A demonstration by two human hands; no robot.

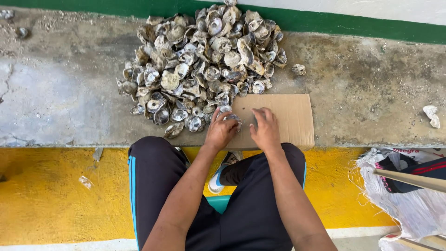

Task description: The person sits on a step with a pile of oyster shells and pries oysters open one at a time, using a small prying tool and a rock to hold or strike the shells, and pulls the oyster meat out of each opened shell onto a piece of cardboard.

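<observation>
Centrally, item one: left hand (220, 131), fingers curled down around a single oyster shell (233, 120), pinning it against the cardboard sheet (290, 116) so it sits steady for handling. Shell lies at the sheet's left edge, just beside the nearest shells of the heap.

Item two: right hand (265, 130), knuckles up, fingers bent and closed toward the same shell from the other side; whether it grips a small tool or only the shell's edge cannot be told, the palm hiding it.

Item three: cardboard sheet, flat, brown, laid on the concrete ledge (362, 93) directly before the person, seemingly as a working pad between shell and rough surface.

Item four: heap of oyster shells (200, 60), grey and pearly, piled on the ledge up against the green-banded wall (325, 23), within easy reach of the left hand.

Item five: stray shell pieces, one (298, 69) just right of the heap, one pale fragment (432, 115) well apart near the ledge's right end.

Item six: dark trousers with blue stripe (153, 186), knees spread either side of a teal seat (218, 202).

Item seven: white sack (409, 204) on the floor, lower right, with wooden sticks (409, 179) across it.
</observation>
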